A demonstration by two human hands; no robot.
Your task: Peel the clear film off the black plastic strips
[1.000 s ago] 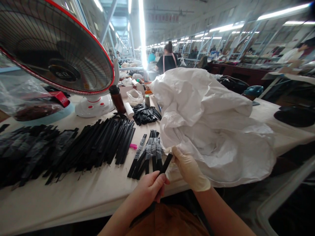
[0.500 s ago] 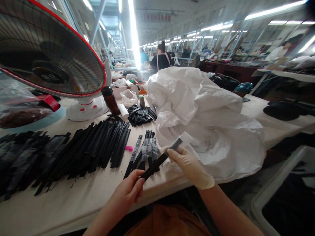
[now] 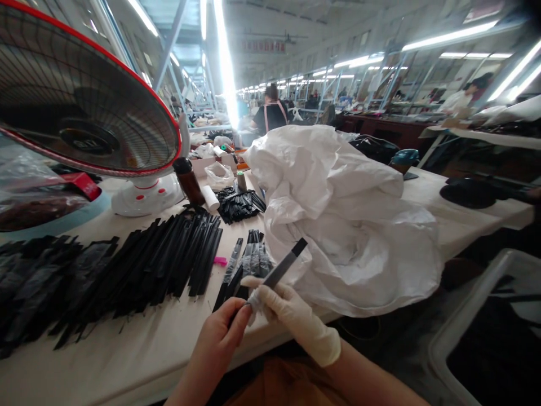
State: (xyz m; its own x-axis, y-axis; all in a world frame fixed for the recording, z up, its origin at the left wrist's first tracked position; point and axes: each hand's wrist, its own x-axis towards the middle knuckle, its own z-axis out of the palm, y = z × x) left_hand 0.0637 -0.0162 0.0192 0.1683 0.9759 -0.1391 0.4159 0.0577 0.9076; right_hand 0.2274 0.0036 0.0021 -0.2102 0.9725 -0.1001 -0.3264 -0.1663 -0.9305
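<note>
My bare left hand (image 3: 222,332) pinches the lower end of a long black strip (image 3: 282,266) in a clear sleeve. My right hand (image 3: 291,318), in a pale glove, grips the same strip just above, fingers closed round it. The strip slants up to the right over the table's front edge. Beside it lies a small bundle of sleeved black strips (image 3: 245,265). A wide row of bare black strips (image 3: 169,259) is spread to the left.
A large crumpled white bag (image 3: 346,220) covers the table's right part. A red-rimmed fan (image 3: 84,107) stands at the back left, with a dark bottle (image 3: 188,180) and another pile of strips (image 3: 239,204) behind. A person in a black top works far off. A plastic bin (image 3: 486,332) stands at lower right.
My right hand has slid down the strip toward my left hand, and the clear sleeve now covers the strip. Both hands have moved nearer me.
</note>
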